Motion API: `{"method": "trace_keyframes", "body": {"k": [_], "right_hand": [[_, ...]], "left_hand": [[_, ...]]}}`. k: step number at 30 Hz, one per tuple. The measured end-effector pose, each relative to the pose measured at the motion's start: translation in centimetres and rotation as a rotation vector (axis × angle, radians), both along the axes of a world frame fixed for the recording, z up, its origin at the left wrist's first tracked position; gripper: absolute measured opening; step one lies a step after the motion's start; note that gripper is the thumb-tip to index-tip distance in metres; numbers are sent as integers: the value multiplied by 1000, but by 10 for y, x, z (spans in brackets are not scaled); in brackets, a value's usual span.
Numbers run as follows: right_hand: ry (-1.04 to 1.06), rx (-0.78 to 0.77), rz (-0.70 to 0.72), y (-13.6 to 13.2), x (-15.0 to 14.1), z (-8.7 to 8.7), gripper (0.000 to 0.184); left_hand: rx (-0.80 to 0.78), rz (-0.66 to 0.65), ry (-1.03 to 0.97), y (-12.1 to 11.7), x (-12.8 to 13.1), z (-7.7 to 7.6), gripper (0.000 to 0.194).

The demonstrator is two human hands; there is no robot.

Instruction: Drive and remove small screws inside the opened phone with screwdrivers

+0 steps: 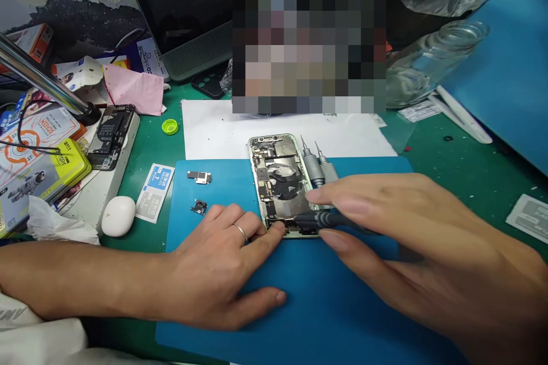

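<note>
Metal and dark circuitry lay exposed in the opened phone [295, 205], which was set at the upper edge of the blue mat [299, 308], its upper end over the white paper [214, 131]. It was judged light and stiff, rather slippery along its smooth pale rim and fragile across the bare components, so a hold was best taken by the side edges. Its lower end was touched by the index fingertip of the left hand [214, 274], with the other fingers bent and the thumb spread apart. At the right hand [449, 251], the index finger and thumb were parted around a slender dark tool [317, 219]; whether it was pinched could not be told. Two grey, ridged drivers [313, 168] with fine pointed tips lay beside the phone. A flat metallic part [201, 177] and a jagged dark part [199, 207] were seen on the matte mat, over the green surface [148, 145].
</note>
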State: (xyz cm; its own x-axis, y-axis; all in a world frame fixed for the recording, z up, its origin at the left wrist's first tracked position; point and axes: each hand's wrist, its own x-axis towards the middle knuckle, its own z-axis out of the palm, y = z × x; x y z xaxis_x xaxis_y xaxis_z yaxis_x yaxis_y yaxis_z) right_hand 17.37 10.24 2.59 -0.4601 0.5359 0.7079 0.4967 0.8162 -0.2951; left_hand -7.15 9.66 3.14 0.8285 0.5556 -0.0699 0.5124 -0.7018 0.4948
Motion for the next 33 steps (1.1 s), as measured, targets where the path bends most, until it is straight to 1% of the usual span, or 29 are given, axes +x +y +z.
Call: {"method": "trace_keyframes", "body": {"k": [1,3,5,7,9,13,19,21,23,27,30,33], "right_hand": [[-5,-10,4,0,0,0,36],[-26,-23,-40,-1,1,1,32],[-54,-7,-85,-1,1,1,30],[-63,12,-91,-2,1,1,31],[-45,-6,-72,-3,1,1,36],[-10,-100,-32,-2,-1,1,46],[60,-45,18,3,-5,-1,37],[83,-59,15,4,-4,-1,41],[84,-94,24,4,-4,0,50],[85,-146,80,2,-3,1,65],[97,-133,94,1,-4,1,66],[114,-112,86,1,-4,0,63]], "left_hand": [[-2,0,1,0,0,0,68],[0,-1,0,0,0,0,68],[6,0,-5,-1,0,0,69],[6,2,-6,-1,0,0,68],[3,7,-7,-1,0,0,68],[-18,9,-20,-1,-1,1,67],[-38,26,6,-2,-2,2,69],[-39,29,5,-2,-2,2,69],[-43,30,6,-2,-2,1,69],[-57,38,10,-2,-2,2,71],[-61,44,15,-2,-2,3,73],[-63,49,27,-2,-2,4,73]]}}
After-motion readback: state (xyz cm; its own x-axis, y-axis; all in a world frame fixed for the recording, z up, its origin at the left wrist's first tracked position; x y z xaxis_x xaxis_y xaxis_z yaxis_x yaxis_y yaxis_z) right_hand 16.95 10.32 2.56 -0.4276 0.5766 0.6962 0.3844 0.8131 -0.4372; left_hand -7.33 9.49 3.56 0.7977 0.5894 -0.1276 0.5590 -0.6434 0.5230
